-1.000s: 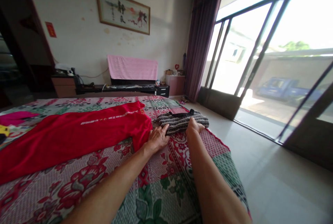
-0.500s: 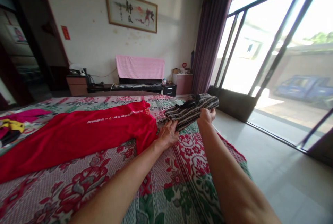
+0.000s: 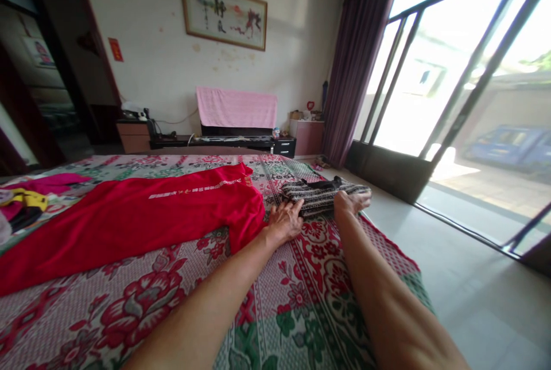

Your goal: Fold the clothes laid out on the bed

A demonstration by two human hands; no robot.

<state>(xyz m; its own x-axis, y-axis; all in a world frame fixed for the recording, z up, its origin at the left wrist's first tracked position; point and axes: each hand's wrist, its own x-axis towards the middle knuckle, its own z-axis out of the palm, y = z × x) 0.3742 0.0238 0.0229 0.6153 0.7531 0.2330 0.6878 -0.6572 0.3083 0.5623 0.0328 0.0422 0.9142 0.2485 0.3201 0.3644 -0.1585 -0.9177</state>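
Note:
A folded black-and-white striped knit garment (image 3: 316, 193) with black straps or trim on top lies at the right end of the flowered bedspread (image 3: 142, 307). My right hand (image 3: 352, 202) is closed on its right end. At the near left corner, my left hand (image 3: 286, 219) rests with fingers stretched out, touching the garment's edge. To the left of that hand, a red long-shaped garment (image 3: 172, 209) with a line of white lettering is spread flat, its right end close to my left wrist.
Pink, yellow and black clothes (image 3: 30, 203) lie in a heap at the far left. Beyond the covered surface stands a low black cabinet (image 3: 284, 147) with a pink cloth (image 3: 236, 107) above it. Tiled floor (image 3: 456, 244) and glass sliding doors (image 3: 456, 66) are on the right.
The striped garment has come down from a raised tilt to lie flatter on the bedspread, my right hand lowering with it. My left hand stays at its near left corner.

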